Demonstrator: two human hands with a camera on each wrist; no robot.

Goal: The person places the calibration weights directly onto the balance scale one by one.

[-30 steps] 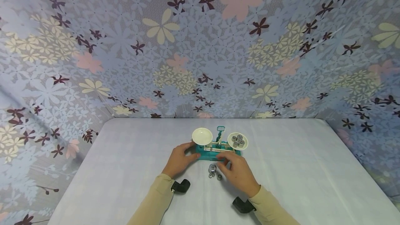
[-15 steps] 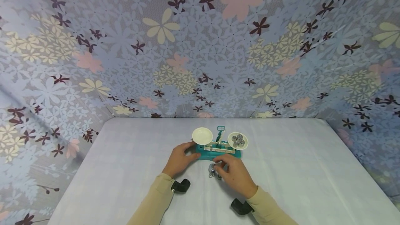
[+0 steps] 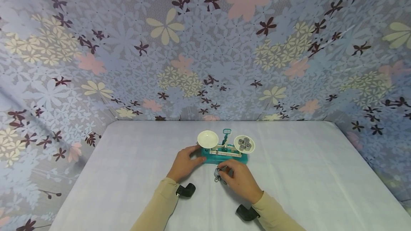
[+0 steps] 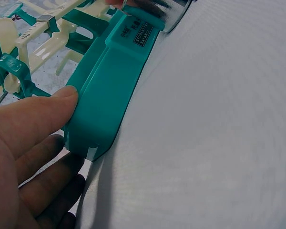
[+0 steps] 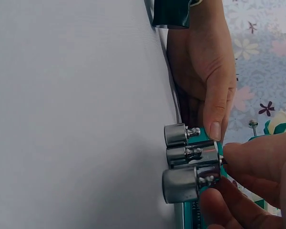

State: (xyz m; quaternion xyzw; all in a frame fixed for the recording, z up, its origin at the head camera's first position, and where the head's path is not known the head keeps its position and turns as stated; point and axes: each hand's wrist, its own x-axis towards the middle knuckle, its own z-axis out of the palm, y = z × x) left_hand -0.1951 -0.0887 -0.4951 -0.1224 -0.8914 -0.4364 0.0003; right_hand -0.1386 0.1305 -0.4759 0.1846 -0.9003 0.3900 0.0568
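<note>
A teal balance scale (image 3: pixel 224 158) with two cream pans stands on the table. Its left pan (image 3: pixel 207 139) holds nothing; several metal weights (image 3: pixel 245 144) sit in the right one. My left hand (image 3: pixel 186 163) holds the left end of the teal base (image 4: pixel 102 105), thumb on its edge and the other fingers bent beside the end. In front of the base, my right hand (image 3: pixel 241 179) pinches the knob of a shiny weight (image 5: pixel 209 155), partly hidden by smaller ones. Nearest the right wrist camera are three small knobbed weights, one of them a weight (image 5: pixel 178 185) beside my fingers.
A pale cloth covers the table (image 3: pixel 154 138). Behind it rises a flower-patterned fabric wall (image 3: pixel 205 63). Black wrist cameras, such as the left camera (image 3: pixel 186 191), jut inward from both forearms.
My right hand has moved slightly left and its thumb and finger have come down onto the weight in front of the scale. My left hand stays where it was.
</note>
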